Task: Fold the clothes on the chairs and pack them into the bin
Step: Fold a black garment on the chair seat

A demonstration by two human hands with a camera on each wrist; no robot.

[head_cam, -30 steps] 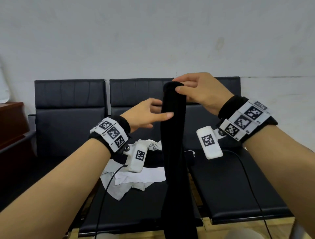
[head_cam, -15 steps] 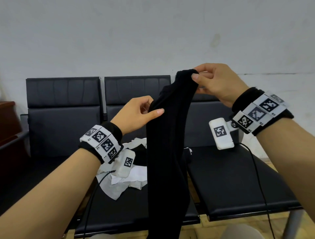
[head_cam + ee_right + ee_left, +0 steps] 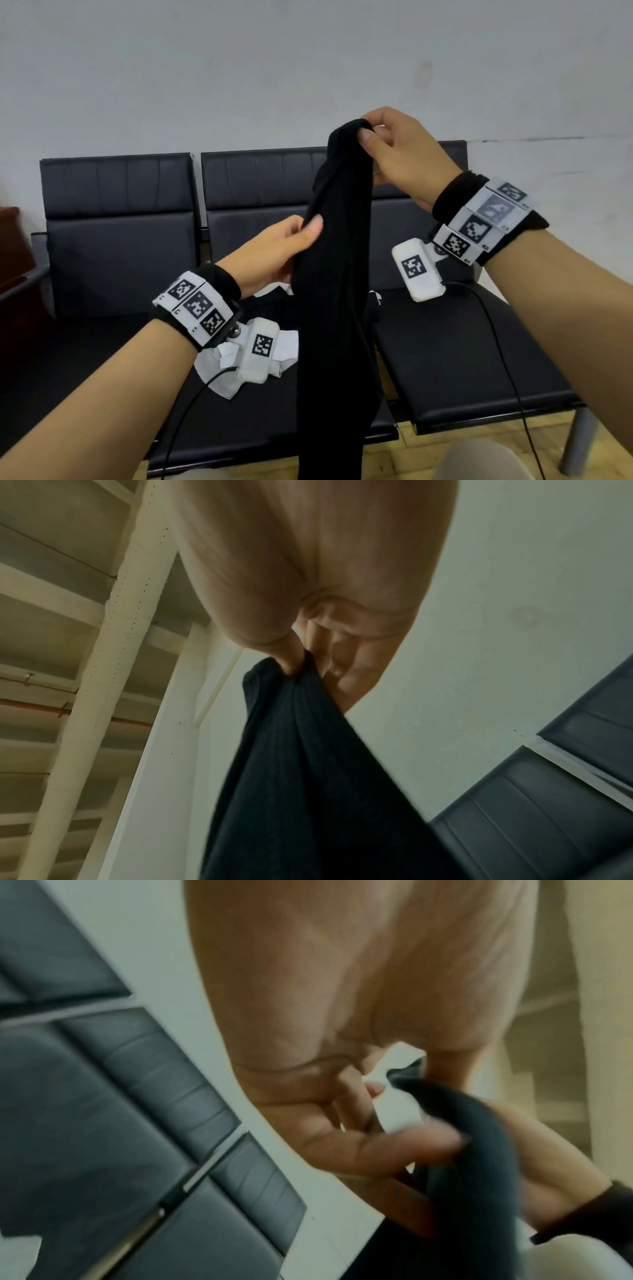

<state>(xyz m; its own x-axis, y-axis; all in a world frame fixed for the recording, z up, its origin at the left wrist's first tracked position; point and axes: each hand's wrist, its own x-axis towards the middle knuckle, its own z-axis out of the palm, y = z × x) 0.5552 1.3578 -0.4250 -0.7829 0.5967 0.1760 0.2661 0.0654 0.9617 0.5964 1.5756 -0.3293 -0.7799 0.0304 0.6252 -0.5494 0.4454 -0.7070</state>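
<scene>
A long black ribbed garment hangs in front of the black chairs, reaching below the seat edge. My right hand pinches its top end up high; the right wrist view shows thumb and fingers clamped on the black garment. Lower down and to the left, my left hand pinches the garment's left edge between thumb and fingers. In the left wrist view the black garment runs past my left fingers. A white garment lies crumpled on the middle seat, partly hidden by my left wrist. No bin is in view.
Three black padded seats stand in a row against a pale wall. A dark wooden piece of furniture stands at the far left. The right seat holds only a cable. Light wooden floor shows under the chairs.
My left hand went from touching the garment with straight fingers to pinching its left edge. My right hand kept its hold on the top end, and the garment hangs straighter.
</scene>
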